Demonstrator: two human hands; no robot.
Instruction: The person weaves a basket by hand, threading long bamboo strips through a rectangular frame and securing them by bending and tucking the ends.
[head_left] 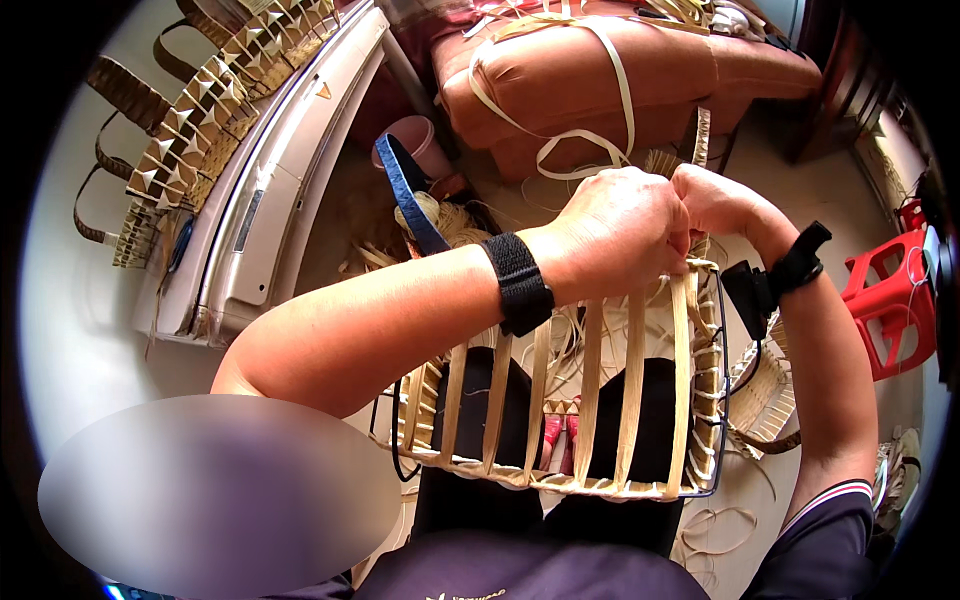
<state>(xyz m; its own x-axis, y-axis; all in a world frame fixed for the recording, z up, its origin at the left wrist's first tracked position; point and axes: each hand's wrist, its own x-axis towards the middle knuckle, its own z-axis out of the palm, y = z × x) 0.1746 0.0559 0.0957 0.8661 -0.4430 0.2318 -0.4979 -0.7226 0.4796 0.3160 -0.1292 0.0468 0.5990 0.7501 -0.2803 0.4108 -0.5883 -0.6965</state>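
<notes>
Across my lap lies a basket frame (722, 400) of dark wire, its edges wrapped in pale strips. Several flat tan strips (592, 385) run across it, spaced apart. At the frame's far right corner my left hand (622, 228) is closed, its fingertips pinching the top of the rightmost strip (680, 385). My right hand (722, 200) is curled into a fist right beside it, knuckles touching or nearly touching the left. What the right fingers hold is hidden. A woven upright strip (702, 138) rises just behind the hands.
A loose cream strip (620, 80) loops down from a padded orange-brown seat (560, 80). Finished woven baskets (200, 130) stand on a white appliance (270, 200) at left. A blue-handled bag (405, 190), a pink bucket (415, 140) and a red stool (890, 300) stand around; strip scraps (720, 530) litter the floor.
</notes>
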